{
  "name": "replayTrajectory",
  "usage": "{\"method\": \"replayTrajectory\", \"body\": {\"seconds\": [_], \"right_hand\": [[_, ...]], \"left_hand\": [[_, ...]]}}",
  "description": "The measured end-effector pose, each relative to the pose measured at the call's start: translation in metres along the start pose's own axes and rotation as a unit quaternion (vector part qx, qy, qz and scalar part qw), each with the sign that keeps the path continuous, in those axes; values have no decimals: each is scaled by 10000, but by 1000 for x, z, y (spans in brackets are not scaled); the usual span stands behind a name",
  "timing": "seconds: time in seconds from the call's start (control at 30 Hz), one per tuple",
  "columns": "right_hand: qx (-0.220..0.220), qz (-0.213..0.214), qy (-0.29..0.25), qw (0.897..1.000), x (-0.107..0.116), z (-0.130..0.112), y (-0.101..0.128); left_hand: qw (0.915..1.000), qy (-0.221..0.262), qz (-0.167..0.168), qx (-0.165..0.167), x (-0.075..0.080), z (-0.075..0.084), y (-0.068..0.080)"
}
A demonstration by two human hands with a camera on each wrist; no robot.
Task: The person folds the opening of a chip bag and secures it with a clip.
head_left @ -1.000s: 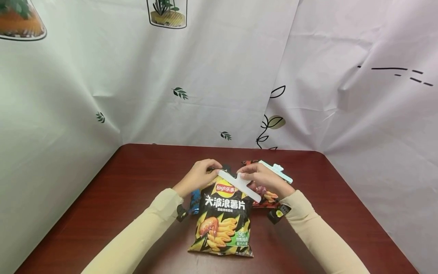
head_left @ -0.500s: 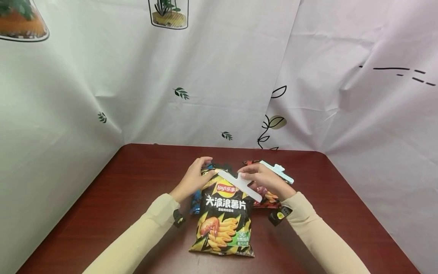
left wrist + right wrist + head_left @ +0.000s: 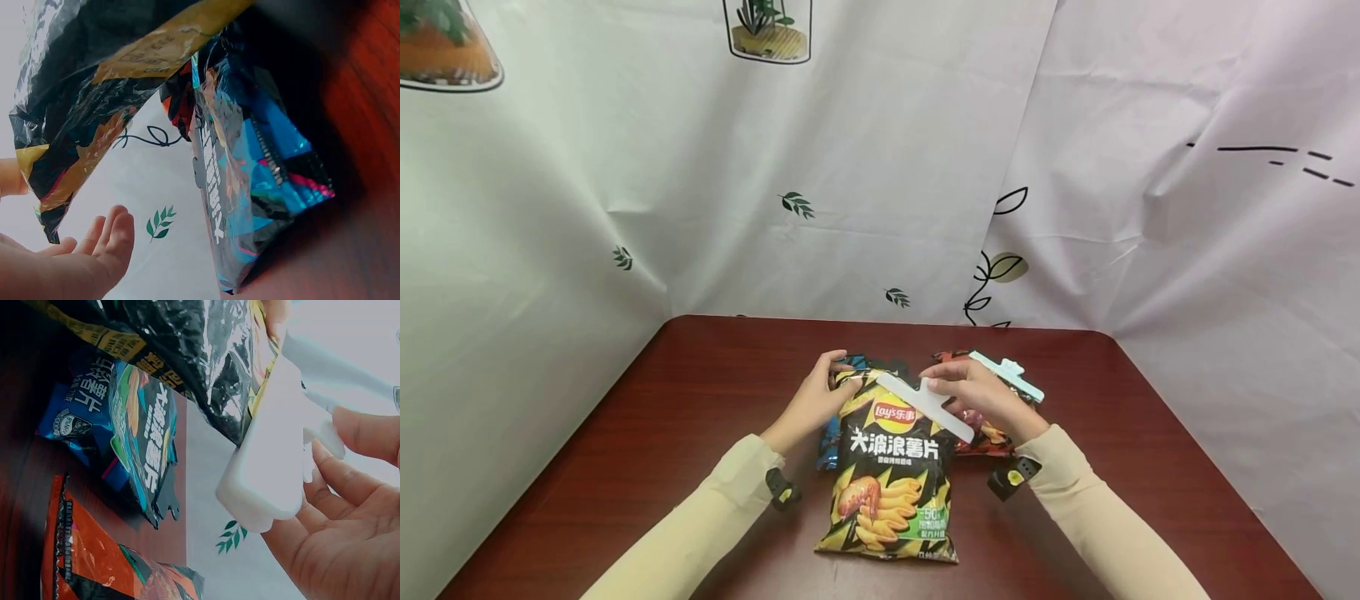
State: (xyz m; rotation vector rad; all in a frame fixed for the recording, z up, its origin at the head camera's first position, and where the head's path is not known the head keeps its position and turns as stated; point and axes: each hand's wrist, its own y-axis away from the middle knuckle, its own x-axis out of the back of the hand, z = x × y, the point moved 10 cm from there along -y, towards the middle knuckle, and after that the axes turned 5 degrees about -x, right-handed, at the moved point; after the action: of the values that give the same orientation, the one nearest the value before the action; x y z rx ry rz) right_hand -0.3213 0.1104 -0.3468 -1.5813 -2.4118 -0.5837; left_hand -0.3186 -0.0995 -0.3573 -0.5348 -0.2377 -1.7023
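A black and yellow bag of chips [image 3: 891, 467] stands tilted in front of me, with a white bag clip [image 3: 925, 407] slanting across its top right. My right hand [image 3: 981, 392] pinches the clip's handle between thumb and fingers, also plain in the right wrist view, where the clip [image 3: 269, 456] reaches over the bag's edge. At the bag's upper left corner is my left hand [image 3: 812, 400], thumb near the front and fingers behind. In the left wrist view this hand [image 3: 75, 262] has its fingers loosely extended around the bag's corner [image 3: 53, 206], not gripping it.
Behind lies a blue chip bag [image 3: 150, 434], mostly hidden in the head view. To its right is a red chip bag [image 3: 988, 437] with a light blue clip [image 3: 1009, 375] on top. The reddish-brown table [image 3: 715, 400] ends at a patterned cloth backdrop [image 3: 850, 167].
My left hand has moved from the clip's left end leftward to the bag's upper left corner, its fingers spreading. The right hand keeps hold of the clip; the bag has hardly moved.
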Motion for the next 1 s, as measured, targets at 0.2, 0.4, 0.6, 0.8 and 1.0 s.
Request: {"method": "replayTrajectory", "body": {"seconds": [0.2, 0.4, 0.6, 0.8, 1.0], "right_hand": [[10, 55, -95, 9999, -1, 2, 2], [-145, 176, -153, 9996, -1, 4, 4], [-303, 343, -53, 9989, -1, 8, 4], [-496, 375, 163, 9979, -1, 13, 5], [-391, 160, 382, 9984, -3, 17, 5]], "left_hand": [[9989, 305, 1, 355, -3, -13, 5], [9955, 736, -167, 568, -9, -20, 11], [9926, 949, -266, 706, -14, -24, 15], [9888, 1328, -277, 620, -16, -22, 18], [9860, 1549, -295, 546, -17, -23, 19]]}}
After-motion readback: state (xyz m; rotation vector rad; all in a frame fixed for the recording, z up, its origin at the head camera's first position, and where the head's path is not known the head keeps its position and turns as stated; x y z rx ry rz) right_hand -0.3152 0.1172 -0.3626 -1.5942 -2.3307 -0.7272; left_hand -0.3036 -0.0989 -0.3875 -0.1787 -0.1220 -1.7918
